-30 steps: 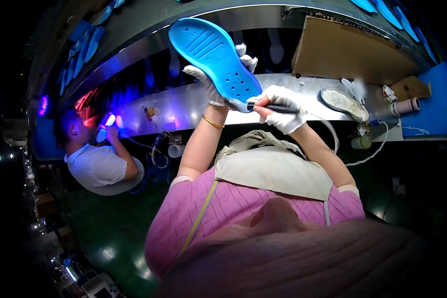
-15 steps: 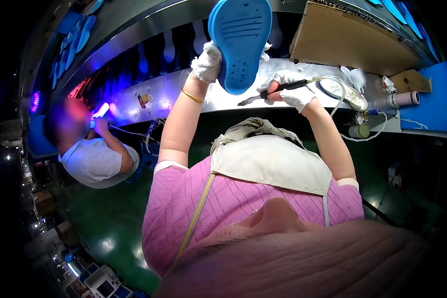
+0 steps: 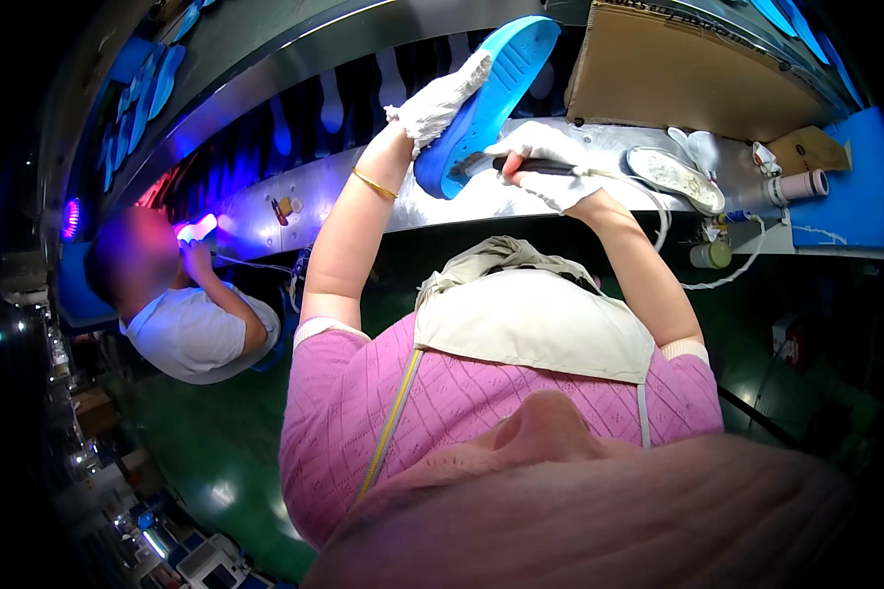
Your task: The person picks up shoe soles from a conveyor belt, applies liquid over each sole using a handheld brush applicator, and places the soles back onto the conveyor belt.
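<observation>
Now — left hand [image 3: 437,106] grips sole [image 3: 491,96], tilted above table [image 3: 339,187], right hand [image 3: 552,155] closed on brush [image 3: 548,168], tip by the sole's near end, contact unclear — a steady sole and light, even strokes would likely serve best.

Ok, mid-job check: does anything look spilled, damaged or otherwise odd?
One thing: the white shoe sole on the metal bench, right of the gloved right hand, looks blotchy and crusted on its upward face, perhaps dried residue. Otherwise no spill or damage stands out.
</observation>
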